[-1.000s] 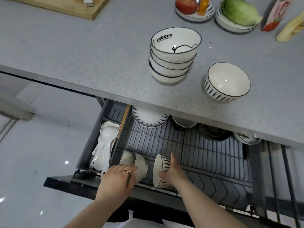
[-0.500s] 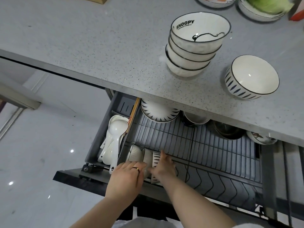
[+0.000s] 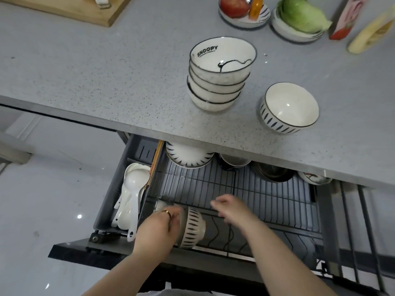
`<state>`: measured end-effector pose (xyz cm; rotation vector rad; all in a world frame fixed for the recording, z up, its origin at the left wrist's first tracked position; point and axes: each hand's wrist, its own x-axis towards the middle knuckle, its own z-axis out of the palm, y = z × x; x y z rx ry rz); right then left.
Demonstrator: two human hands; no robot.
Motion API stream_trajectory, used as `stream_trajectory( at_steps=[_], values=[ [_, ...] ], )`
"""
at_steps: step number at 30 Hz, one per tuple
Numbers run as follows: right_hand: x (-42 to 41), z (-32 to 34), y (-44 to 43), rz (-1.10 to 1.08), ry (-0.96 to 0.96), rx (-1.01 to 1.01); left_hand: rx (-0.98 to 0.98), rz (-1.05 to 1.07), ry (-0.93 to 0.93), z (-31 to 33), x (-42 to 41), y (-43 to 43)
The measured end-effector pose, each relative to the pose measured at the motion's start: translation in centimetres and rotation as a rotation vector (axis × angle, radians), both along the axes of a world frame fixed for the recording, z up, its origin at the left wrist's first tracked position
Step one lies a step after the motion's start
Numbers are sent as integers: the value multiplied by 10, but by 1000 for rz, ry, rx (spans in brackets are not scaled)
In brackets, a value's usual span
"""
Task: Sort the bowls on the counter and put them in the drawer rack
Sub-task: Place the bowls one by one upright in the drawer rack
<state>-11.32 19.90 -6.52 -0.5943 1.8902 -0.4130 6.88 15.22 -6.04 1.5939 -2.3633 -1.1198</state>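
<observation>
A stack of several white Snoopy bowls (image 3: pixel 220 82) stands on the grey counter (image 3: pixel 106 77), with a single leaf-patterned bowl (image 3: pixel 288 107) to its right. Below, the drawer rack (image 3: pixel 256 193) is pulled out. A leaf-patterned bowl (image 3: pixel 193 227) stands on its side at the rack's front left, another bowl (image 3: pixel 162 206) partly hidden behind it. My left hand (image 3: pixel 158 227) rests against that bowl's left side, fingers on its rim. My right hand (image 3: pixel 230 208) hovers just right of it, fingers loosely apart, holding nothing.
White ladles (image 3: pixel 132 189) and chopsticks (image 3: pixel 156 159) lie in the drawer's left compartment. Plates (image 3: pixel 188 154) and dark bowls (image 3: pixel 273 171) sit at the rack's back under the counter edge. On the counter are a cutting board (image 3: pixel 81 9), plates of tomato (image 3: pixel 235 7) and cabbage (image 3: pixel 301 16).
My right hand has let go of the leaf-patterned bowl and lifted away to the right. The bowl now stands against the others at the front left, with my left hand still on it.
</observation>
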Motion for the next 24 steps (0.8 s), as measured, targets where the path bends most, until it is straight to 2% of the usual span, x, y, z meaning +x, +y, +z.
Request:
stream_trajectory(
  at_steps=[2, 6, 8, 12, 16, 20, 24],
  values=[
    [-26, 38, 10, -113, 33, -180, 3, 8, 112, 11, -23, -11],
    [-85, 92, 18, -564, 399, -560, 37, -35, 319, 41, -92, -35],
    [-112, 101, 9, -725, 476, -642, 55, -43, 380, 58, -129, -43],
    [-145, 101, -16, -787, 377, -592, 232, 31, 454, 79, -188, -54],
    [-154, 95, -32, -765, 177, -537, 363, 88, 452, 85, -224, -60],
    [-154, 95, -39, -706, -17, -598, 429, 159, 586, 89, -247, -66],
    [-150, 95, -39, -678, -36, -676, 449, 239, 662, 92, -255, -70]
  ],
)
